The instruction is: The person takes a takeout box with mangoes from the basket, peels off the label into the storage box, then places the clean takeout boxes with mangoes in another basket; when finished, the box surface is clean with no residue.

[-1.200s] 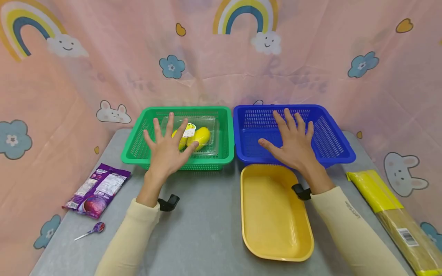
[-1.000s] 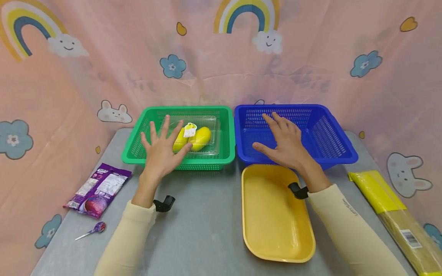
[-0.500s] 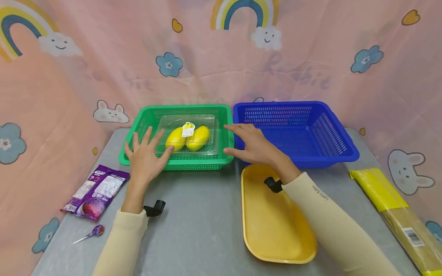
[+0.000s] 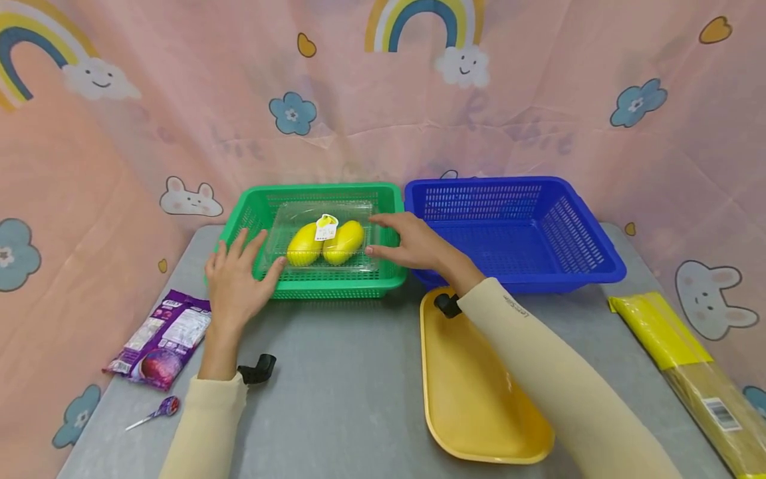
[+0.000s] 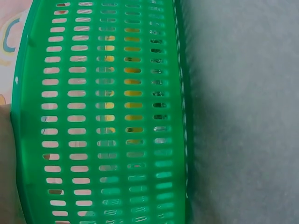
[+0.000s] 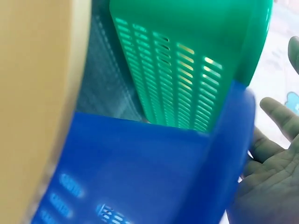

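Note:
A clear plastic box (image 4: 281, 219) with two yellow mangoes (image 4: 344, 243) and a white label lies in the green basket (image 4: 299, 287). Over the basket's left front corner is my left hand (image 4: 238, 283), fingers spread and thumb apart; whether it touches the rim cannot be told. My right hand (image 4: 413, 241) reaches across the basket's right rim, thumb and fingers parted, tips close to the box's right end. In the right wrist view the palm (image 6: 275, 182) shows beside the blue basket's rim (image 6: 224, 154). Only a sliver of hand (image 5: 7, 168) shows in the left wrist view.
A blue basket (image 4: 532, 278) stands right of the green one. Beneath my right forearm lies a yellow tray (image 4: 461, 399). A purple packet (image 4: 164, 339) and a lollipop (image 4: 167, 406) are at left, a long yellow-and-tan packet (image 4: 688, 366) at right. A pink curtain (image 4: 371, 133) hangs behind.
My right hand has moved left from over the blue basket to the green basket's right side. My left hand has shifted left and lower, uncovering the box. Baskets and box have stayed put.

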{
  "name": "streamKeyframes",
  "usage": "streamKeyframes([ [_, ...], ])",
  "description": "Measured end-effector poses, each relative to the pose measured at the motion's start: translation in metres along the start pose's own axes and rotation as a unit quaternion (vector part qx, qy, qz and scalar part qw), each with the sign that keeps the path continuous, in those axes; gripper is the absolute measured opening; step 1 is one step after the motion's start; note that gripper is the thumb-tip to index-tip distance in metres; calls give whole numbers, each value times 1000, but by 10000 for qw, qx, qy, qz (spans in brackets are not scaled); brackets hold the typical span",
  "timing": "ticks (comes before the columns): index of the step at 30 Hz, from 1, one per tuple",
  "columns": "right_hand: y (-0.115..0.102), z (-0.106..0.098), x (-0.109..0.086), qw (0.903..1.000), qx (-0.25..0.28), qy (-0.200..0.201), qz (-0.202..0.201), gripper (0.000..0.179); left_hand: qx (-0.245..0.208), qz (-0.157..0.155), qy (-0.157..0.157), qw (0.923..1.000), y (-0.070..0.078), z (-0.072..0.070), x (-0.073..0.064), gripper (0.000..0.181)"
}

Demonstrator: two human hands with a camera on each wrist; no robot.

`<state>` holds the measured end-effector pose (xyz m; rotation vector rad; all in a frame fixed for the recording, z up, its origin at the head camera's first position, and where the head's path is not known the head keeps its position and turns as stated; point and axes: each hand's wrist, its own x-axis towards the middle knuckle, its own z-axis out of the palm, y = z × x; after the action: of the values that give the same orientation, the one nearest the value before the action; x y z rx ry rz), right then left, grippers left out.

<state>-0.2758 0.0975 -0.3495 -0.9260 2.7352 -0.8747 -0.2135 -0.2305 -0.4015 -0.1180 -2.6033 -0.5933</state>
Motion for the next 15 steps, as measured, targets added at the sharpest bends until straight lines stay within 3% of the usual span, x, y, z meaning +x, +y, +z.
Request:
streamKeyframes([
  [4, 2, 0, 9, 9999, -24, -21, 124, 67, 44, 1, -63, 10000, -3, -1, 1, 64],
  [10, 5, 2, 22, 9982, -501, -49, 319, 67, 41, -4, -74, 10000, -5, -4, 2, 66],
  [15, 7, 4, 29, 9953, -770, -223, 536, 72, 90, -120, -453, 9989, -5, -8, 4, 73],
])
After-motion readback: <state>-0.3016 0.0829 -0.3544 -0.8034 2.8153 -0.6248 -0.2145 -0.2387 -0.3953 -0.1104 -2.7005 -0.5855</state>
